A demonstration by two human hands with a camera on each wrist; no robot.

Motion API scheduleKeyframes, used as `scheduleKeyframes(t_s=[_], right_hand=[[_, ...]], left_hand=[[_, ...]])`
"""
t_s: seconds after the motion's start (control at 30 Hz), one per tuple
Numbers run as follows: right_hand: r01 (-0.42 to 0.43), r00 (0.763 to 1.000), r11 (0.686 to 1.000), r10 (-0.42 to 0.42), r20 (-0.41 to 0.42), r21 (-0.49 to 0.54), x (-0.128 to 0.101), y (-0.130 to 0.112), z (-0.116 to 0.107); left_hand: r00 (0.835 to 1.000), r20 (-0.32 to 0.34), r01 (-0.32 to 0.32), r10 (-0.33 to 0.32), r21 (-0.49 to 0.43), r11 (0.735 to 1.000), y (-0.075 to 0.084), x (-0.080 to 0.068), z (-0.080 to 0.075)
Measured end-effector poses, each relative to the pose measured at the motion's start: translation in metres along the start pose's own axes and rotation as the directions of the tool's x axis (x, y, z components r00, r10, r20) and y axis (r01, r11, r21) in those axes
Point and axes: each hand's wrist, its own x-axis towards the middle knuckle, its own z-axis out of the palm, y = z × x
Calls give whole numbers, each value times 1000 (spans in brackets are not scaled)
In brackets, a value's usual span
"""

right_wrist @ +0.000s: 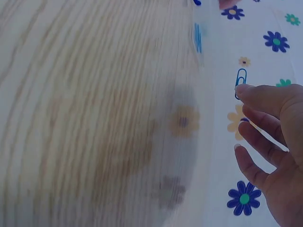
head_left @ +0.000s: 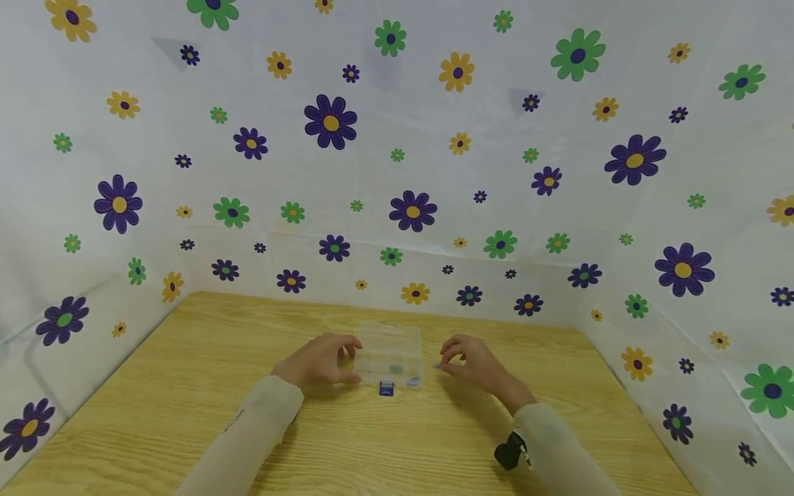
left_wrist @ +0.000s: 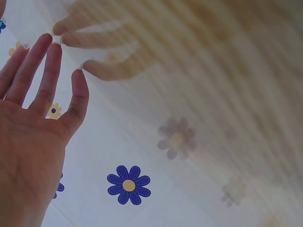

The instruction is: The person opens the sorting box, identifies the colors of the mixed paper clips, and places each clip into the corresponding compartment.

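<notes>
We see our left hand [head_left: 322, 359] with fingers loosely spread, touching the clear compartment box [head_left: 391, 355] mid-table [head_left: 186, 386]. Our right hand [head_left: 471, 362] pinches a blue paper clip [right_wrist: 240, 80] just beside it. No readable writing.

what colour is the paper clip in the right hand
Blue. The paper clip pinched by the right hand shows best in the right wrist view.

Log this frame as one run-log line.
left hand: fingers on clear compartment box | right hand: pinches blue paper clip beside box | blue item in front of box | wooden table
</notes>
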Motion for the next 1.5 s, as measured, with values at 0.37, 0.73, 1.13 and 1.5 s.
scheduleKeyframes(t_s=[0.37, 0.73, 1.13, 1.5], right_hand=[[54, 998, 999, -54, 42, -4, 16, -26, 9], [60, 995, 998, -60, 81, 2, 21, -32, 20], [92, 993, 996, -91, 72, -19, 21, -29, 23], [60, 994, 998, -58, 89, -15, 12, -18, 3]], left_hand=[[1000, -4, 9, -9, 7, 1000, 5, -2, -4], [1000, 6, 12, -12, -8, 1000, 5, -1, -2], [1000, -2, 7, -7, -4, 1000, 1, 1, 2], [1000, -1, 15, -15, -7, 1000, 1, 1, 1]])
